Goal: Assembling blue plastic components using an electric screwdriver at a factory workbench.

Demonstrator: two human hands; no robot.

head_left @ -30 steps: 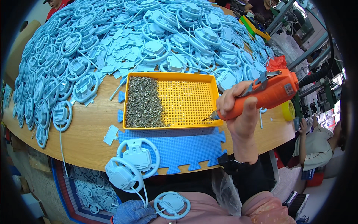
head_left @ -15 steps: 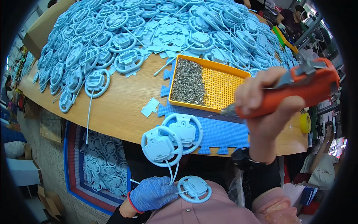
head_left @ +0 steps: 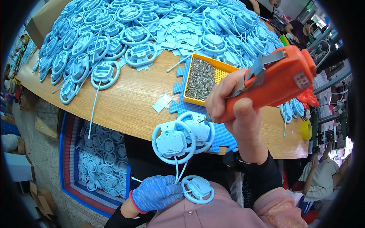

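Note:
My left hand [head_left: 157,193], in a blue knit glove, is closed round the thin stems of light blue wheel-shaped plastic parts. Two fan out above it: a front one [head_left: 171,141] and, overlapped behind it, a rear one [head_left: 201,129]. A third wheel-shaped part [head_left: 198,189] lies by the fingers against my shirt. My bare right hand [head_left: 237,102] grips an orange-red power screwdriver [head_left: 272,83]. Its tip points down-left at the upper edge of the rear part; I cannot tell whether it touches. Behind my right hand sits a yellow tray [head_left: 194,100] of small metal screws [head_left: 201,78].
A big heap of similar parts [head_left: 137,34] covers the table's far side. A loose flat cover [head_left: 162,103] lies near a blue foam mat [head_left: 178,108]. Yellow tape [head_left: 306,130] stands at the right edge. Below left is a lined bin [head_left: 62,163] of parts. People work beyond.
My right hand has brought the screwdriver left and down, from over the tray's right side to the rear part. The held parts have shifted slightly right; my left hand keeps its grip.

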